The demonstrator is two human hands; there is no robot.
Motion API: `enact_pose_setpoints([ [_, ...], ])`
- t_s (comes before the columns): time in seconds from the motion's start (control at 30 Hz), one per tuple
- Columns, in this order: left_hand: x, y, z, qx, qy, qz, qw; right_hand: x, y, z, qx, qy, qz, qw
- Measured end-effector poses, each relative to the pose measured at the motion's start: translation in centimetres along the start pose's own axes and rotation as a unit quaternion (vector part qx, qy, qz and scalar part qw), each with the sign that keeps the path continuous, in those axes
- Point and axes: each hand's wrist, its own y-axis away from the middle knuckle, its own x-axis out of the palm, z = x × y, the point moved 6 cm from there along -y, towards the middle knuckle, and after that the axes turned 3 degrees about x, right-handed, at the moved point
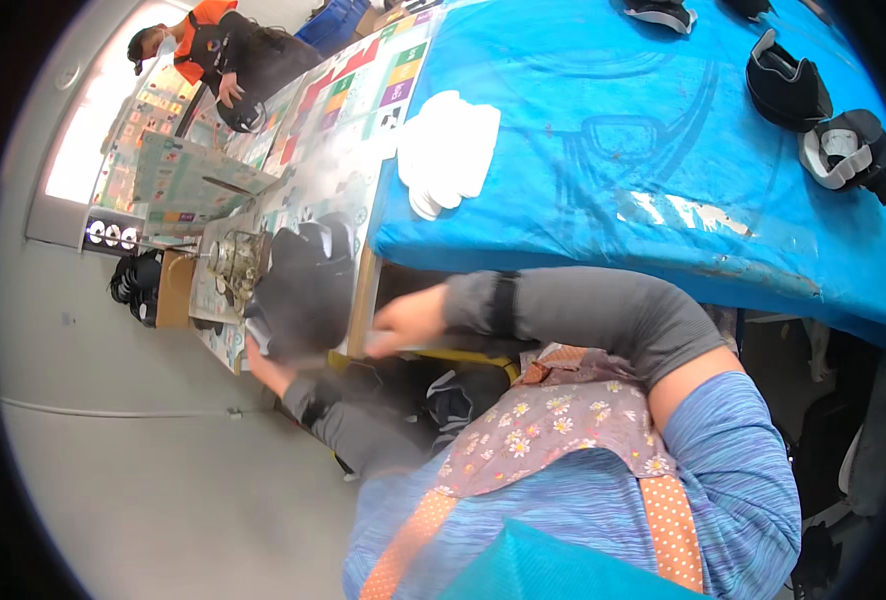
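A black cap (308, 285) with pale patches lies on the patterned table, smeared by motion. My left hand (268, 370) is at its near left edge, fingers closed on that edge beside a whitish patch. To the right of the cap, near the wooden table edge (365, 295), my right hand (410, 320) has its fingers drawn together; whether they hold the small pale bit at their tips I cannot make out. Grey sleeves cover both forearms. Beyond the cap stands a sewing machine head (238, 255), partly blurred.
A stack of white cut pieces (450, 155) lies on the blue-covered table (563, 200) at right. Black caps (788, 85) sit at its far right. Below my hands are more dark pieces (453, 400). A co-worker (213, 50) handles a black cap (243, 113) at the far left.
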Motion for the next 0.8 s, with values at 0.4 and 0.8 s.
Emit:
enact_pose_setpoints([
  [0.4,15.0,3.0,-10.6,0.409,-0.51,0.078,0.753,1.7,25.9,-8.4,0.131,-0.087,-0.149,0.976],
  [0.8,31.2,-6.4,2.8,0.118,-0.826,0.246,0.493,5.5,35.9,-11.4,0.152,-0.334,-0.377,0.85],
])
